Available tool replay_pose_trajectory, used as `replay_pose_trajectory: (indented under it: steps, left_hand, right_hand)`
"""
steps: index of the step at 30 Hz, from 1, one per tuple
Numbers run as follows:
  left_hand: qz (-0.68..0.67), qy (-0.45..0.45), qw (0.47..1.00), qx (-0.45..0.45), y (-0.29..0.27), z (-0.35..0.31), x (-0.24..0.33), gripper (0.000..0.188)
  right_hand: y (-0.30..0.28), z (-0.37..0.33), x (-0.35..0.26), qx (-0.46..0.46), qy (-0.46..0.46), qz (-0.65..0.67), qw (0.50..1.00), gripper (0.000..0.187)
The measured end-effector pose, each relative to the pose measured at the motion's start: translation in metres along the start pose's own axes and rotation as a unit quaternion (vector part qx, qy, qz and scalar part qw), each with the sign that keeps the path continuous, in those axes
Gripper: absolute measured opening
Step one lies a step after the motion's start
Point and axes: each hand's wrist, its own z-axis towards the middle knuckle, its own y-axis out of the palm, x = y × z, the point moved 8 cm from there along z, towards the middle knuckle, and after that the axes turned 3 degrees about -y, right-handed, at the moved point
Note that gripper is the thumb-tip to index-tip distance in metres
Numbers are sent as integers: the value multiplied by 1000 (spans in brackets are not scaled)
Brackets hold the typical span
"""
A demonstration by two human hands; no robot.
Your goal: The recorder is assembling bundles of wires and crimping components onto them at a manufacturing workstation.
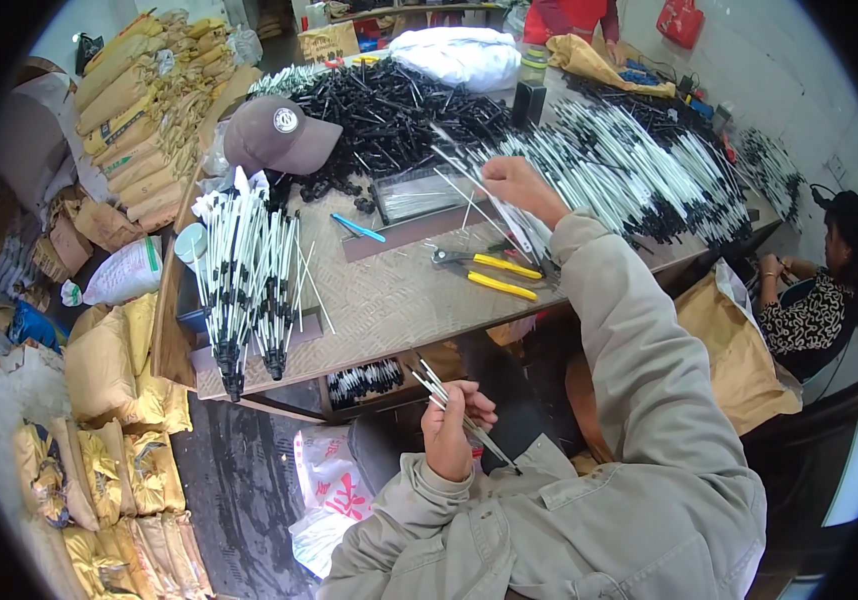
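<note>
1. Here's the left hand [452, 430], below the worktop's near edge, fingers closed around a bundle of thin rods [433, 388] held aslant over the lap.
2. Up top, the right hand [521, 190] is over the worktop's middle, fingers bent together beside more rods; whether they pinch one, I can't tell.
3. Good handling here, I'd say: a light left grip, rod ends even, one rod lifted at a time, the sleeve clear of the yellow-handled pliers [509, 266] by the near edge.
4. Farther out, white rods with black ends [629, 160] crowd the right side; black parts [389, 110] heap toward the far edge.
5. Markings now: a round white badge on the cap [269, 140] near the left edge, too small to make out; large red characters on a plastic bag [334, 470] below.
</note>
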Motion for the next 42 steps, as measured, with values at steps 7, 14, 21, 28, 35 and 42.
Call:
replay_pose_trajectory:
  steps: [7,14,21,28,35,42]
  left_hand:
    - [3,-8,1000,4,-3,-1,1,26]
    - [11,-12,1000,-9,3,3,-7,26]
    - [26,-20,999,-24,1,8,-17,25]
    - [47,-57,996,-47,17,13,-35,26]
    - [58,-71,992,-83,34,20,-47,28]
    - [5,10,1000,-20,24,37,20,40]
  right_hand:
    - [-18,-12,-49,-80,-39,52,995,19]
    - [-76,-54,-86,62,-33,245,967,17]
    - [-115,-138,-37,274,-20,308,911,19]
    - [-159,-199,-68,192,-284,598,724,19]
    - [-223,-245,-186,121,-453,580,666,9]
    - [-79,-249,-129,-19,-292,649,702,21]
